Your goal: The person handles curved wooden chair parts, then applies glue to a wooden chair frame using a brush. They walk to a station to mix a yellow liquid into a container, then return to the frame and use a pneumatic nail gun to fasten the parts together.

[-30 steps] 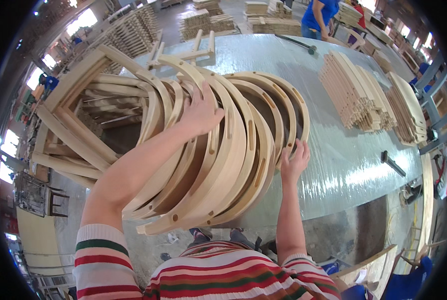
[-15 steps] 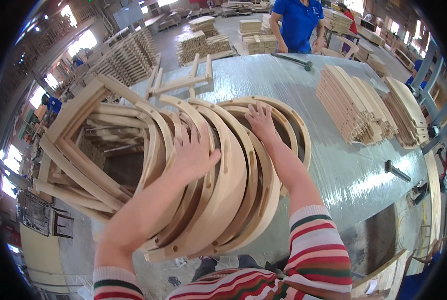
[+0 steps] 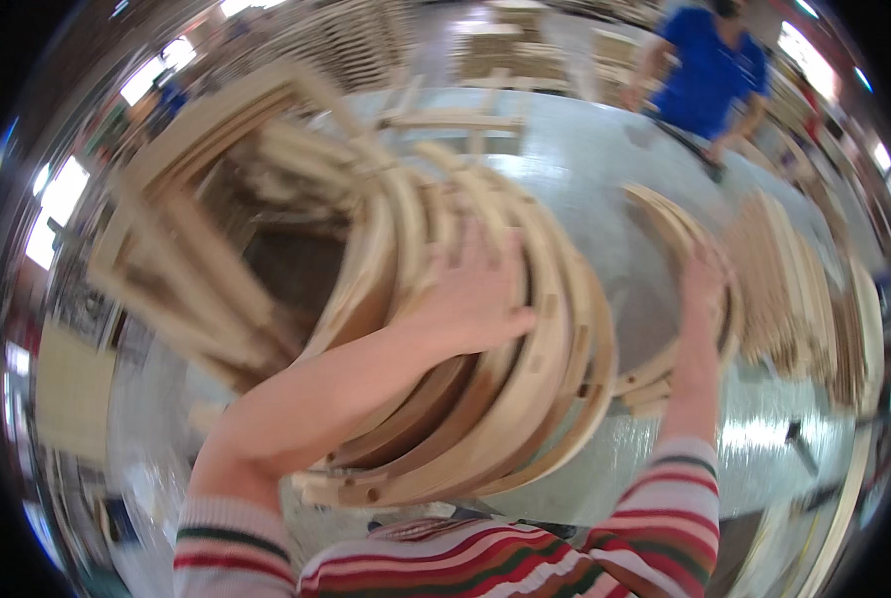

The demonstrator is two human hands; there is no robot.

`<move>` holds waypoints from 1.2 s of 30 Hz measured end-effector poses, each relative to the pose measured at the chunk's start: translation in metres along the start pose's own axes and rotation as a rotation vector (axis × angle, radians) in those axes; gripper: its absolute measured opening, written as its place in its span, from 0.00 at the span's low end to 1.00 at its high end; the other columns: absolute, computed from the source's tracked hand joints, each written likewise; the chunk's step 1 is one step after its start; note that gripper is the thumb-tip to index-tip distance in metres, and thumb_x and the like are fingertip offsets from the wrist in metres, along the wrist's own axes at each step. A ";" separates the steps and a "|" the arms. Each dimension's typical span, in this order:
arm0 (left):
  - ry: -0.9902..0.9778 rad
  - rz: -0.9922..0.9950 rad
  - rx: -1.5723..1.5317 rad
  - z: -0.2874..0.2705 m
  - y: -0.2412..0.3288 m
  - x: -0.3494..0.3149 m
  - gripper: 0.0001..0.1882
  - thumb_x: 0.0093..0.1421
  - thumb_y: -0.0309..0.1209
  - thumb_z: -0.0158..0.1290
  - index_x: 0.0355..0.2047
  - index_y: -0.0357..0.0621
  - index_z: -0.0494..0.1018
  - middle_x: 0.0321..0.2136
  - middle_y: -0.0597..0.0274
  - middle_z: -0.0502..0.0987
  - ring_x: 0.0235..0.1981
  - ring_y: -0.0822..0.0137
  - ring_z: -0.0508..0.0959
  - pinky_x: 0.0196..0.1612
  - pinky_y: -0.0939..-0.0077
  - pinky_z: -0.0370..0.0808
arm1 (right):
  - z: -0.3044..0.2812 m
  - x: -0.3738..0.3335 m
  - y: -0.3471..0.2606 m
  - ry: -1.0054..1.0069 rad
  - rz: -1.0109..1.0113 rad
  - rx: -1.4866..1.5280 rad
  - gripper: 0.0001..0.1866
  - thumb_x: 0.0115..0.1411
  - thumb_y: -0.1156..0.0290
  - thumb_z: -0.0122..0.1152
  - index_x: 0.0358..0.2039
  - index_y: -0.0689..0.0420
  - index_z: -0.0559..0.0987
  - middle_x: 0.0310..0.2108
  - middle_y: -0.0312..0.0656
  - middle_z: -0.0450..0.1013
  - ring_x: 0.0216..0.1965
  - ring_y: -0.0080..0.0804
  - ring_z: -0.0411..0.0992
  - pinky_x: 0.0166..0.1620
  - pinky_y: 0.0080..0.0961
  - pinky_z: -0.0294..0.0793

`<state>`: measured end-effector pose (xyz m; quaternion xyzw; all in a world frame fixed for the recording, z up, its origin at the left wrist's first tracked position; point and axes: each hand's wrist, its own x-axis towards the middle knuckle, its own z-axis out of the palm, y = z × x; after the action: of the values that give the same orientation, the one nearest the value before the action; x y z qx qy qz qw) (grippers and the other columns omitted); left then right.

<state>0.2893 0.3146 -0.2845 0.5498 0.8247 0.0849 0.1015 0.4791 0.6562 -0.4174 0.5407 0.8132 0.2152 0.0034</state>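
A row of curved, pale wooden rails [image 3: 525,389] with holes and slots leans together on the table. My left hand [image 3: 475,289] lies across their upper edges, fingers stretched and blurred. To the right, apart from that row, stand a few bent wooden rails [image 3: 655,204] in an arc. My right hand [image 3: 707,269] grips their right side; its fingertips are smeared by motion. Against the left end of the row rest joined wooden frames [image 3: 181,149], overlapping one another.
The table [image 3: 565,174] has a shiny, film-like cover. Stacked slats [image 3: 779,279] stand on its right side, near a dark clamp-like bar [image 3: 802,448]. A small wooden frame [image 3: 455,120] lies at the back. A person in a blue shirt [image 3: 710,75] stands across the table.
My right hand has moved right with the end rails, opening a gap from the row. My left hand stays on the row. The whole view has shifted, and the other person leans nearer the table.
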 end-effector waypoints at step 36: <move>0.945 -0.907 -0.422 0.145 -0.349 -0.886 0.18 0.55 0.33 0.48 0.46 0.42 0.69 0.47 0.54 0.70 0.50 0.54 0.68 0.54 0.62 0.64 | -0.589 -0.590 -0.510 0.756 -1.309 1.845 0.22 0.61 0.67 0.52 0.52 0.67 0.64 0.49 0.52 0.67 0.45 0.39 0.70 0.46 0.29 0.72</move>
<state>0.3485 -0.6327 -0.4464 0.0226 0.8950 0.4233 -0.1387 0.1355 -0.2319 -0.1970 -0.2762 0.7318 -0.3473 -0.5173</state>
